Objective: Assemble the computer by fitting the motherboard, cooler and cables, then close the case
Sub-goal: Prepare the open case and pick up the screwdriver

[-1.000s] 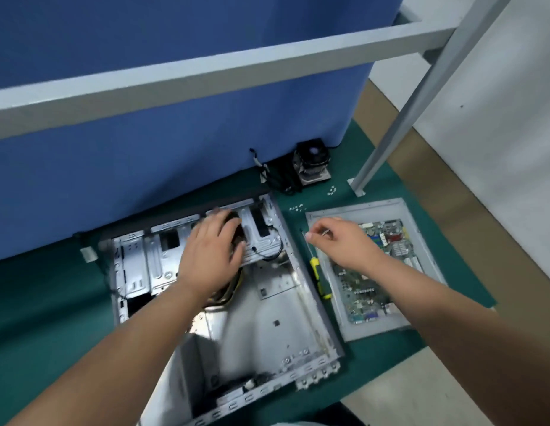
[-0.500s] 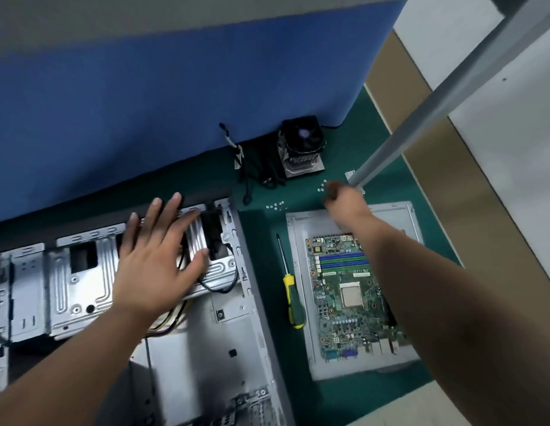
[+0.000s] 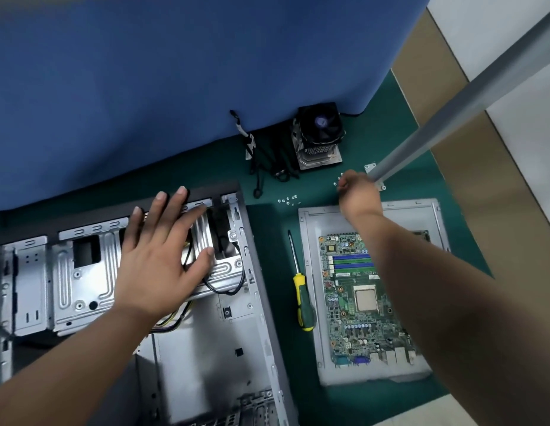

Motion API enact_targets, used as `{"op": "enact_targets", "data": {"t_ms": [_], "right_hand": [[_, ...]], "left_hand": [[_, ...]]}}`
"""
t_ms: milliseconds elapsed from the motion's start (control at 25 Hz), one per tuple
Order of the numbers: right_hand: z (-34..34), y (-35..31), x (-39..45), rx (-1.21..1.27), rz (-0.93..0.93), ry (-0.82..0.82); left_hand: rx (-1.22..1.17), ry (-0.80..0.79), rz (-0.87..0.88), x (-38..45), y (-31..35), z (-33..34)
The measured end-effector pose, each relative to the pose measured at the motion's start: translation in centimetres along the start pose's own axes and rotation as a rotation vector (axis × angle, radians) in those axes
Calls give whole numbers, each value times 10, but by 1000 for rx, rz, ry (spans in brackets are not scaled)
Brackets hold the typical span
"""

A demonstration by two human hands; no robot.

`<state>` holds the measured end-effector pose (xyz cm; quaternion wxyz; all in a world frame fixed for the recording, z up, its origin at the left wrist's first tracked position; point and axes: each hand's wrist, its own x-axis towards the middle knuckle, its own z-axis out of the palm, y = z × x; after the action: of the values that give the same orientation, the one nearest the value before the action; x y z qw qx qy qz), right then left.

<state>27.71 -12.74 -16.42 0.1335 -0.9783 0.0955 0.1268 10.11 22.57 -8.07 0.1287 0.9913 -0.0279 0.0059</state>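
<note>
Landmark: the open case [image 3: 261,302] lies flat on the green mat [image 3: 375,404]; every place below is given from it.
Left hand: the left hand [image 3: 163,259] rests on the drive cage [image 3: 83,281] at the far end inside the case, fingers spread and straight, gripping nothing. It seems to steady the case, and for this a flat, light pressure is enough.
Cables in the case: black and yellow cables [image 3: 224,290] come out from under the palm. They should be held away from the bare floor of the case, where the board must sit.
Screwdriver: the screwdriver [image 3: 301,290], with yellow and green handle, lies on the mat just right of the case, untouched.
Motherboard: the motherboard [image 3: 359,299] is not yet in the case; it lies on the grey side panel [image 3: 307,229] to the right of the case.
Near screws: a small group of screws [image 3: 287,199] lies past the far right corner of the case.
Cooler: the cooler [image 3: 319,136] stands further away, at the blue partition [image 3: 175,72], with loose black cables [image 3: 267,158] beside it.
Right hand: the right hand [image 3: 358,195] reaches far right of the case, to a second group of screws [image 3: 339,178]. Its fingers are curled, but the view does not show if they pinch a screw.
Step in hand: probably collecting screws. It is better to take few at one time, because they are small and roll easily on the mat.
</note>
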Motion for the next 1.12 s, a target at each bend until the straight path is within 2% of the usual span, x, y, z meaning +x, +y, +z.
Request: {"op": "enact_targets", "data": {"t_ms": [240,400,520,640,720,800,880,1000,1120], "right_hand": [[-3,-7,-9,-9,61,-26],[-17,-23,-60,282,57,89],[-37,-54,-114,531,24,54],[-46,-88,-173,791,-28,-67],[-45,-107,-209,916,-61,-133],[-41,-124,-239,1027,-63,-183],[-36,-136,-259,1151,-37,-240],[-34,-141,-276,1277,53,-302],[-39,-136,-283,1324,98,-373]], "left_hand": [[-5,7,9,1,-4,4],[-32,-9,11,3,-2,-2],[-105,-53,17,0,0,-10],[-454,-96,-96,4,0,-24],[-694,-12,-156,2,10,-35],[-771,90,-111,-14,30,-43],[-956,-9,-143,-37,53,-47],[-1272,-116,-320,-64,63,-45],[-1407,-206,-346,-75,49,-42]]}}
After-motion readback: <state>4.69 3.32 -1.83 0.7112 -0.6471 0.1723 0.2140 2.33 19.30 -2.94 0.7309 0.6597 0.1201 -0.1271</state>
